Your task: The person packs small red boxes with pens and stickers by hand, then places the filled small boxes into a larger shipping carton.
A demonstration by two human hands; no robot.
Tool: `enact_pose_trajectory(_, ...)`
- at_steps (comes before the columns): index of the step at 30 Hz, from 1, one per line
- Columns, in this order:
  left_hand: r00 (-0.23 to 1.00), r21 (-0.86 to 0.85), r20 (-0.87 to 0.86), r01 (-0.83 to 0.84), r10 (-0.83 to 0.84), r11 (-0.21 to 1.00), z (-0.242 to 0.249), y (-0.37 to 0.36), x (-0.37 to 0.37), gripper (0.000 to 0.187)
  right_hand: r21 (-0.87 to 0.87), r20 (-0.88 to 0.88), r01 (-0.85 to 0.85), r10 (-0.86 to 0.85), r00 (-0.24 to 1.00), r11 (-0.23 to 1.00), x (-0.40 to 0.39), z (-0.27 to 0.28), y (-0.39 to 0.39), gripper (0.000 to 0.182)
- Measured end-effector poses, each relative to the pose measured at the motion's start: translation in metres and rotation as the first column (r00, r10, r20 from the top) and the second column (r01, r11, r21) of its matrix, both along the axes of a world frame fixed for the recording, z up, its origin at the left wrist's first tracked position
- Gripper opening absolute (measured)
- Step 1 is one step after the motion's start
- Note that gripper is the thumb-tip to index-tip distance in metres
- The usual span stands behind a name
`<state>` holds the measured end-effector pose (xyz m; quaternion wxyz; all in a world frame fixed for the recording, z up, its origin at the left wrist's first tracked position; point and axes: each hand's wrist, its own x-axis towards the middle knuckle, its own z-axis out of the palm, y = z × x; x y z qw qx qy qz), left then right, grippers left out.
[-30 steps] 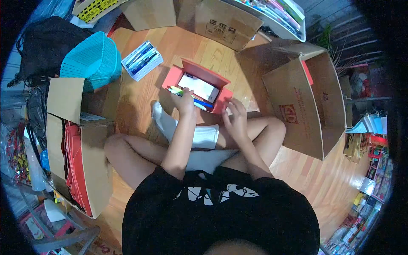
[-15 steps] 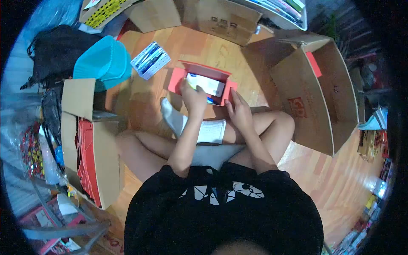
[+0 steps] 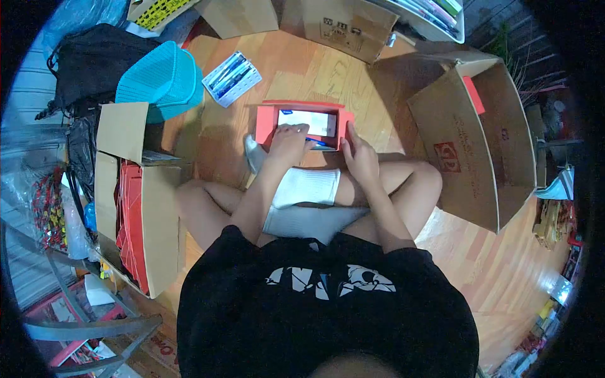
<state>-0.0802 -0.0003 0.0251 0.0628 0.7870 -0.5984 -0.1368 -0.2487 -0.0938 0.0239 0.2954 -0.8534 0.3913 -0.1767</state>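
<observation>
An open red box [image 3: 267, 121] lies on the wooden floor in front of my crossed legs. Inside it is a white carton [image 3: 318, 123] with a blue mark, and a small blue item [image 3: 315, 142] lies near the box's front wall. My left hand [image 3: 290, 143] reaches over the front left of the box, its fingers bent at the carton's lower edge; what they hold, if anything, is hidden. My right hand [image 3: 362, 159] rests against the box's right end, fingers extended and apart from the thumb.
A white basket of pens [image 3: 232, 80] and turquoise baskets [image 3: 165, 82] stand at the upper left. A cardboard box with red contents [image 3: 161, 233] is on the left, a large open cardboard box [image 3: 450, 145] on the right. More cartons [image 3: 346, 28] line the back.
My left hand has moved from the box's left side toward its front middle, fingers now bent inside. The red box looks straighter. The whole view has shifted slightly.
</observation>
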Motion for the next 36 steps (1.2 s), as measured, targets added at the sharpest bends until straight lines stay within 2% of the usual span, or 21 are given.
enact_pose_trajectory(1, 0.998, -0.162, -0.005, -0.069, 0.069, 0.984, -0.001, 0.002, -0.003, 0.035, -0.011, 0.002, 0.000, 0.000, 1.000, 1.000, -0.001, 0.000, 0.000, 0.041)
enact_pose_trajectory(2, 0.997, -0.163, -0.010, -0.071, 0.070, 0.984, -0.002, 0.002, -0.002, 0.035, -0.013, -0.004, -0.002, 0.002, 1.000, 1.000, -0.001, -0.001, 0.000, 0.041)
enact_pose_trajectory(5, 0.992, 0.199, -0.110, -0.039, 0.062, 0.979, 0.009, 0.004, 0.005, 0.024, -0.024, 0.027, 0.020, -0.019, 0.999, 1.000, 0.000, -0.003, 0.000, 0.041)
enact_pose_trajectory(6, 0.992, 0.198, -0.114, -0.039, 0.062, 0.979, 0.006, 0.003, 0.008, 0.024, -0.007, 0.014, 0.021, -0.021, 1.000, 1.000, -0.001, -0.002, 0.001, 0.041)
enact_pose_trajectory(8, 0.976, 0.278, 0.016, 0.205, -0.218, 0.939, 0.000, -0.005, 0.016, 0.018, 0.006, -0.001, 0.023, -0.023, 1.000, 1.000, 0.000, 0.000, 0.001, 0.041)
enact_pose_trajectory(12, 0.980, 0.289, 0.005, 0.189, -0.199, 0.938, -0.007, -0.007, 0.017, 0.015, 0.025, -0.032, 0.022, -0.021, 0.999, 0.999, -0.001, 0.002, 0.001, 0.041)
enact_pose_trajectory(14, 0.980, 0.019, -0.116, 0.168, -0.164, 0.986, -0.002, -0.002, 0.021, 0.015, 0.049, -0.040, 0.021, -0.019, 0.999, 0.999, 0.000, 0.003, 0.001, 0.042)
enact_pose_trajectory(15, 0.980, 0.018, -0.116, 0.165, -0.162, 0.986, 0.000, 0.002, 0.022, 0.015, 0.081, -0.028, 0.043, -0.041, 0.999, 0.996, 0.000, 0.004, 0.001, 0.043)
enact_pose_trajectory(17, 0.985, -0.503, -0.016, -0.156, 0.172, 0.850, 0.025, 0.014, 0.018, 0.016, 0.114, -0.017, 0.065, -0.064, 0.998, 0.991, -0.001, 0.004, 0.000, 0.044)
enact_pose_trajectory(18, 0.986, -0.501, -0.016, -0.153, 0.168, 0.852, 0.023, 0.022, 0.019, 0.016, 0.198, 0.043, 0.083, -0.094, 0.995, 0.977, -0.003, 0.003, -0.002, 0.046)
enact_pose_trajectory(20, 0.702, -0.771, -0.199, -0.543, 0.684, 0.333, 0.010, 0.040, 0.022, 0.019, 0.281, 0.100, 0.102, -0.135, 0.986, 0.954, -0.005, 0.002, -0.001, 0.047)
enact_pose_trajectory(21, 0.703, -0.772, -0.198, -0.541, 0.683, 0.334, 0.001, 0.046, 0.020, 0.019, 0.214, 0.207, 0.047, -0.092, 0.974, 0.976, -0.005, 0.002, 0.001, 0.047)
enact_pose_trajectory(23, 0.604, -0.384, -0.668, -0.781, 0.435, 0.493, -0.005, 0.056, 0.016, 0.022, 0.134, 0.312, -0.008, -0.034, 0.949, 0.991, -0.004, 0.002, 0.003, 0.048)
enact_pose_trajectory(24, 0.605, -0.389, -0.668, -0.781, 0.434, 0.489, -0.010, 0.058, 0.012, 0.022, -0.003, 0.291, -0.071, 0.069, 0.954, 0.997, -0.004, 0.001, 0.005, 0.047)
enact_pose_trajectory(25, 0.655, -0.414, -0.605, -0.744, 0.453, 0.524, 0.000, 0.053, -0.001, 0.023, -0.136, 0.251, -0.137, 0.168, 0.953, 0.981, -0.005, 0.000, 0.006, 0.046)
enact_pose_trajectory(28, 0.755, -0.391, -0.449, -0.646, 0.477, 0.656, 0.016, 0.043, -0.024, 0.028, -0.207, 0.126, -0.250, 0.280, 0.952, 0.946, 0.002, 0.011, 0.016, 0.043)
enact_pose_trajectory(30, 0.900, -0.461, 0.034, -0.371, 0.434, 0.806, -0.001, 0.039, -0.029, 0.034, -0.214, 0.045, -0.278, 0.294, 0.955, 0.936, 0.008, 0.003, 0.020, 0.041)
enact_pose_trajectory(31, 0.895, -0.471, 0.158, -0.304, 0.418, 0.828, -0.001, 0.038, -0.032, 0.039, -0.222, 0.019, -0.266, 0.277, 0.961, 0.938, 0.011, 0.000, 0.020, 0.039)
enact_pose_trajectory(32, 0.893, -0.472, 0.158, -0.307, 0.422, 0.826, -0.004, 0.038, -0.033, 0.039, -0.229, -0.008, -0.255, 0.260, 0.966, 0.940, 0.014, -0.005, 0.020, 0.037)
enact_pose_trajectory(34, 0.885, -0.377, -0.081, -0.454, 0.459, 0.807, -0.010, 0.038, -0.034, 0.040, -0.262, 0.007, -0.252, 0.263, 0.965, 0.932, 0.013, -0.007, 0.015, 0.035)
enact_pose_trajectory(36, 0.895, -0.380, -0.123, -0.442, 0.430, 0.813, -0.012, 0.045, -0.032, 0.041, 0.259, 0.339, -0.214, 0.119, 0.933, 0.942, 0.009, 0.004, 0.005, 0.033)
